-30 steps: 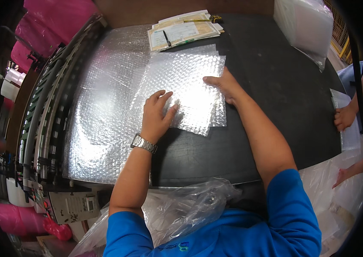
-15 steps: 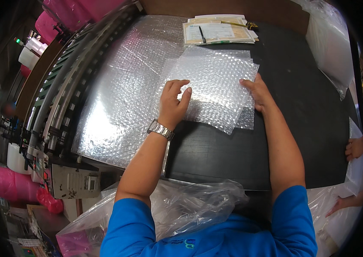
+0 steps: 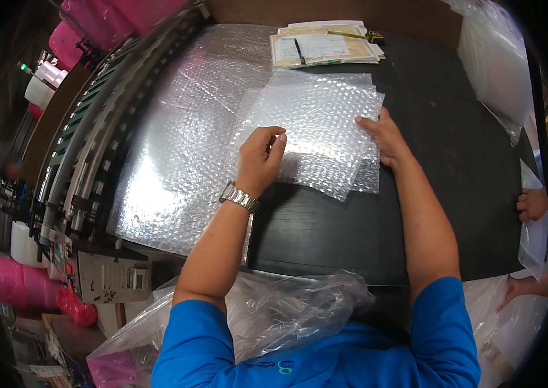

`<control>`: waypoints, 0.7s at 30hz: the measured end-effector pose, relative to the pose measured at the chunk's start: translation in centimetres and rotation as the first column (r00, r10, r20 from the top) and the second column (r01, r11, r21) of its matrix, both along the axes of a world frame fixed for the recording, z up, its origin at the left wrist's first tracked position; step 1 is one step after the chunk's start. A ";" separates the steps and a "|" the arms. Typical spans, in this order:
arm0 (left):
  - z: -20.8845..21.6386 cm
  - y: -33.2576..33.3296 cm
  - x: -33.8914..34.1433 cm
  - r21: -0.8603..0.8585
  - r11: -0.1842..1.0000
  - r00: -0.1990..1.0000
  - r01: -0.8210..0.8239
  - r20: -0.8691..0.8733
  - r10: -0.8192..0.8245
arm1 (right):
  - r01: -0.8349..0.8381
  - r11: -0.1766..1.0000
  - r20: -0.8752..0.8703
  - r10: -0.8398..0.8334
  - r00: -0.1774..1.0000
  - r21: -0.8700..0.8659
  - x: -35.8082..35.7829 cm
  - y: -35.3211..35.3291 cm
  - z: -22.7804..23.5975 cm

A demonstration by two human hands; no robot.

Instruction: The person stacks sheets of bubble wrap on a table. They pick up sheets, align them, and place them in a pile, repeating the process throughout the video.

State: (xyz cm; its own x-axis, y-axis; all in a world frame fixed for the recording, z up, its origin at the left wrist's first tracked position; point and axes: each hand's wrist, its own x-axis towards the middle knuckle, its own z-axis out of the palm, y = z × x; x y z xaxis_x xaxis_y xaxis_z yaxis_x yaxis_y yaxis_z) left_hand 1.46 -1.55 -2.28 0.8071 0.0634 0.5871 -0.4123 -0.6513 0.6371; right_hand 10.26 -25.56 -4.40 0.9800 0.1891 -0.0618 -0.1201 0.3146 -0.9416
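Right hand (image 3: 385, 137): fingers clamped on clear rectangular plastic bubble-wrap sheets (image 3: 322, 123) | left hand (image 3: 260, 158): fingers together over them

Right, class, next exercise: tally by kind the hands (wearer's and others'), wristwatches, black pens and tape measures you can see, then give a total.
Wearer's: left hand, right hand: 2
Others', right edge: upper hand, lower hand: 2
Wristwatch: 1
Black pen: 1
Tape measure: 1
Total: 7

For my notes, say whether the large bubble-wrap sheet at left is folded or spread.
Spread: the large bubble-wrap sheet lies flat across the black table beside the machine.
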 end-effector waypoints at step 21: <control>0.2 -0.2 -0.2 0.006 0.999 0.999 0.034 -0.013 -0.034 | -0.010 1.000 -0.006 0.010 1.000 -0.007 0.2 0.0 0.0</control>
